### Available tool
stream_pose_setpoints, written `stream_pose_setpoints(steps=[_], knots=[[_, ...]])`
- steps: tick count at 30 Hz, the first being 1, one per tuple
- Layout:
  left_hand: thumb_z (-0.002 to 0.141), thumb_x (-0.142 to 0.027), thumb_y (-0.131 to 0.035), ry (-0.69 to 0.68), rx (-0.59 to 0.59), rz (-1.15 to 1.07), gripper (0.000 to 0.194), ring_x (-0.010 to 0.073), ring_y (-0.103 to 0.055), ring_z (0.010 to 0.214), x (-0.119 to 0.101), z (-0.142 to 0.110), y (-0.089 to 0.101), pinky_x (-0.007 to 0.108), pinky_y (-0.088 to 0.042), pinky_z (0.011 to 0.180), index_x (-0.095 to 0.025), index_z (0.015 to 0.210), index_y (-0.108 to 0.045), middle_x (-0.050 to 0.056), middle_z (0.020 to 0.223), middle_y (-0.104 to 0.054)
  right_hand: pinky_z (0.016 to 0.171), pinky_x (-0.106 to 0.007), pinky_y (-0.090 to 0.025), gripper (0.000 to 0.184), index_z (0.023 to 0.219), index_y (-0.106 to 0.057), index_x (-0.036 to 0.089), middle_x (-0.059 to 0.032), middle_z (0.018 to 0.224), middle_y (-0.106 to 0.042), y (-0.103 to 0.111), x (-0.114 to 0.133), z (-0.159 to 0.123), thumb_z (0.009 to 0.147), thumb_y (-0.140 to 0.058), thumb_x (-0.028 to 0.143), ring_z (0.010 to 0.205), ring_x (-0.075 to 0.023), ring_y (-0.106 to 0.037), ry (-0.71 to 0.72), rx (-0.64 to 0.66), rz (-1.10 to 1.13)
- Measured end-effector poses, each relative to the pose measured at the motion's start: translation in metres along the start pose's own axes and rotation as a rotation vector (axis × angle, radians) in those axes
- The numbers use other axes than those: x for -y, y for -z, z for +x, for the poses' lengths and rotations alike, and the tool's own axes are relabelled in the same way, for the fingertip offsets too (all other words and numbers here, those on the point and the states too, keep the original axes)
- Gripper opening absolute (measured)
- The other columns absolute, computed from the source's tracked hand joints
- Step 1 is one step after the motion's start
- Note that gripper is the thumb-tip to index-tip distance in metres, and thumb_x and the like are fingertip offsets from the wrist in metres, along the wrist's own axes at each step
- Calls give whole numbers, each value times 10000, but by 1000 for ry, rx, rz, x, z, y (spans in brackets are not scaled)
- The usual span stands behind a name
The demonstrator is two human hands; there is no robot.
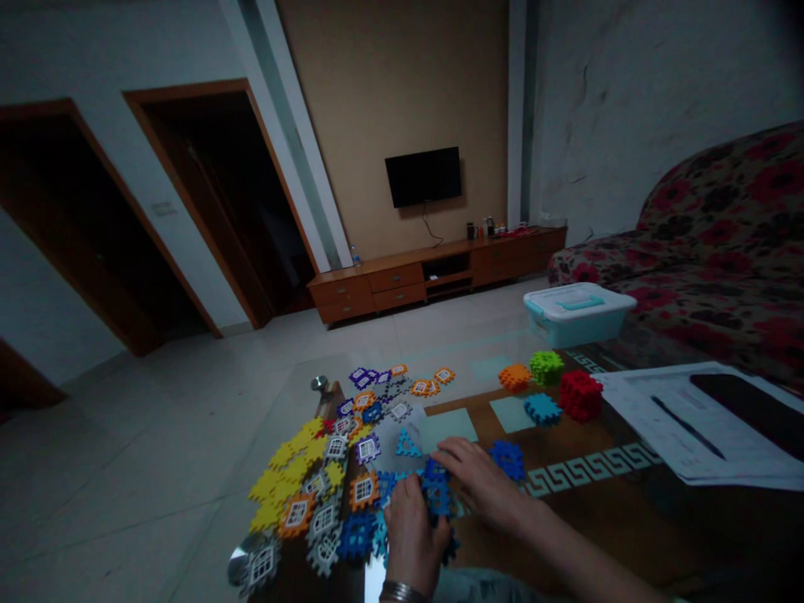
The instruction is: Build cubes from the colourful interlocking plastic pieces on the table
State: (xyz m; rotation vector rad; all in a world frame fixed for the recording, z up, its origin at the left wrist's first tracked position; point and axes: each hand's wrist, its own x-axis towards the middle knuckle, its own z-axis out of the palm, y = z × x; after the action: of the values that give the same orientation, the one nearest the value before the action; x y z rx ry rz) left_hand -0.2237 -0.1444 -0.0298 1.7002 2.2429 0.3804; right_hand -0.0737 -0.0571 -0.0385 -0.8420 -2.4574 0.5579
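My left hand (411, 532) comes up from the bottom edge, with a metal bangle (403, 593) on its wrist, and grips a blue interlocking plastic piece (438, 499). The fingers of my right hand (477, 481) press on the top of the same blue cluster from the right. Around them on the glass coffee table (502, 352) lies a spread of window-patterned plastic pieces (363, 491) in orange, grey, purple and blue. Joined yellow pieces (282, 479) form a sheet at the left. A dark blue piece (507, 461) sits just beyond my right fingers.
Built block shapes stand on the table: a red cube (581, 395), a green cube (546, 367) and an orange one (515, 377). Papers with a pen (688, 427) lie at the right. A lidded plastic box (578, 312) stands at the far edge, beside a floral sofa (722, 226).
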Motion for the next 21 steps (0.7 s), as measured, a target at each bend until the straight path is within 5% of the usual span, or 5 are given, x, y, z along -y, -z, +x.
stream_pose_setpoints(steps=[5,8,12,21], knots=[[729,-186,-536,-9,29,-91,475,247,-510,1190,5,-5,3,319,-356,1015,-109,1196,-498,133,1209,-579,809,-335,-457,172,841,-651,205,-68,920,-688,-16,-1,15,826,-529,84,900,-233,-608,-179,-77,154],[734,-205,-541,-11,75,-82,528,265,-481,1229,8,-12,7,345,-337,1039,-101,1247,-474,148,1258,-560,715,-290,-461,230,962,-625,204,-28,855,-675,-16,-18,17,771,-563,91,808,-198,-620,-380,-176,400],[685,-127,-537,-85,164,2,493,241,-496,1208,8,-20,12,307,-342,1015,-178,1176,-542,100,1236,-585,595,-240,-443,250,972,-624,182,5,749,-635,-4,-32,11,737,-573,114,682,-158,-593,-497,-114,596],[565,70,-372,-122,262,137,708,186,-431,1274,-2,-22,19,305,-310,1001,-249,1166,-568,25,1342,-538,660,-281,-466,131,718,-617,191,-37,743,-674,45,-68,-11,757,-522,274,725,-201,-630,-582,-274,407]])
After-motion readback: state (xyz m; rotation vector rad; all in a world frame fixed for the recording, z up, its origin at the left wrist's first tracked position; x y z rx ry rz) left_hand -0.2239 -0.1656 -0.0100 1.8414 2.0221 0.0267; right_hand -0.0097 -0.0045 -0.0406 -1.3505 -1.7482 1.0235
